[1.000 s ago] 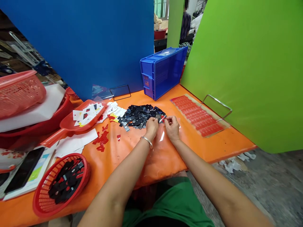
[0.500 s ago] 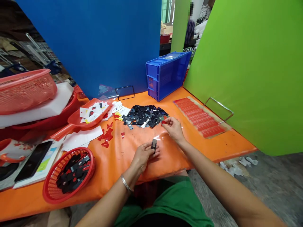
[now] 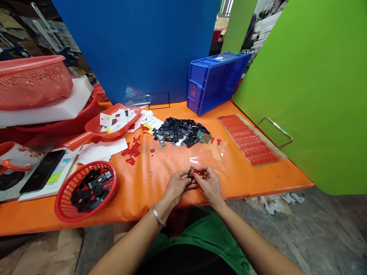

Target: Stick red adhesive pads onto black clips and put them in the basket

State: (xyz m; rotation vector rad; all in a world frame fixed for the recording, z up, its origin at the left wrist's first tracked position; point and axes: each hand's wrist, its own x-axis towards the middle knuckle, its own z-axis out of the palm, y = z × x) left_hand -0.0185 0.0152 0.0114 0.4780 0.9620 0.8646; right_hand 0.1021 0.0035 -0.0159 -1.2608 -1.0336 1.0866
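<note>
Pinching a small dark piece (image 3: 189, 173) between nearly closed fingertips, the left hand (image 3: 174, 188) meets the right hand (image 3: 211, 186), whose thumb and fingers close on a red piece (image 3: 196, 172) against it. Both pieces are just above the near side of the orange table (image 3: 160, 191), held together likely to keep them steady and in clear view. The pile of dark pieces (image 3: 179, 131) lies just beyond, seemingly within easy reach, with red T-shaped cutouts (image 3: 219, 141) beside it. A red basket (image 3: 61, 204) to the left contains more dark pieces, its wall probably keeping them from scattering.
</note>
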